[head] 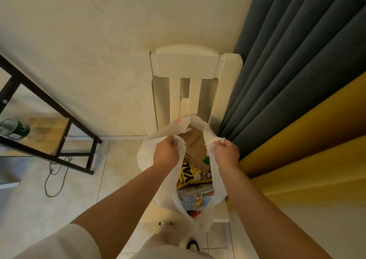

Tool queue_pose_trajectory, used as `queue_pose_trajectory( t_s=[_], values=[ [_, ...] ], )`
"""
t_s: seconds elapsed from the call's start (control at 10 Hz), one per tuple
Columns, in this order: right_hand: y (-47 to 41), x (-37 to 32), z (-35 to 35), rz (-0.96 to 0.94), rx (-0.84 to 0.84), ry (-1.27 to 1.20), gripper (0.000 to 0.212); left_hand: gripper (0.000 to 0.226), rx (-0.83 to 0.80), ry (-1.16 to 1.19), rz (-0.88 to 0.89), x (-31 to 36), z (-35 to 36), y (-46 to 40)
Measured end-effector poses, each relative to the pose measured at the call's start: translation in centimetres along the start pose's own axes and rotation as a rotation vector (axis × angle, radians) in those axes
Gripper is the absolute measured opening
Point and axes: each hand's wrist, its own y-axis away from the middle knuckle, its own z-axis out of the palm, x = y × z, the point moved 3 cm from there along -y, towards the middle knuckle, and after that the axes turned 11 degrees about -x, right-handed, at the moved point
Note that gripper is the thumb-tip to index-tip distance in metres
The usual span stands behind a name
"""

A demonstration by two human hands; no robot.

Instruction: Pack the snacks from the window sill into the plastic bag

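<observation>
Thin white plastic bag (198, 199) sits on the chair (186, 64), mouth held wide: left hand (167, 151) and right hand (225, 151) each pinch a handle. Boxes (195, 149) and a yellow packet (190, 174) fill it; the film looks stretchy, so lifting by both handles seems safest.

White plastic bag (170, 189); yellow/blk snack pack (190, 176); brown box (196, 149).

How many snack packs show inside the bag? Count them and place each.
3 clearly: a brown cardboard box farthest from the person, a yellow packet in the middle, a blue carton nearest. A red item below is unclear; more may be hidden.
</observation>
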Motion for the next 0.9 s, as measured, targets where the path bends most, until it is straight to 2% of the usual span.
queue_pose_trajectory(
  t_s=[0.3, 0.5, 0.7, 0.8, 0.9],
  values=[
    [0.5, 1.8, -0.1, -0.096, -0.055, 0.179, 0.033, 0.025, -0.019, -0.025, -0.010, -0.7, 1.8, 1.6],
    [1.2, 2.4, 0.0, -0.184, -0.109, 0.451, 0.037, 0.034, -0.032, -0.121, -0.118, -1.9, 2.1, 2.4],
    [2.6, 3.6, -0.3, -0.284, -0.159, 0.663, 0.037, 0.033, -0.023, -0.149, -0.132, -2.5, 2.6, 3.9],
    [4.1, 4.1, -0.4, -0.444, -0.252, 0.857, 0.036, 0.035, -0.010, -0.124, -0.126, -2.8, 3.1, 5.0],
    [5.4, 4.4, -0.3, -0.561, -0.291, 0.923, 0.040, 0.037, 0.001, -0.139, -0.089, -2.8, 3.5, 5.8]
  ],
)
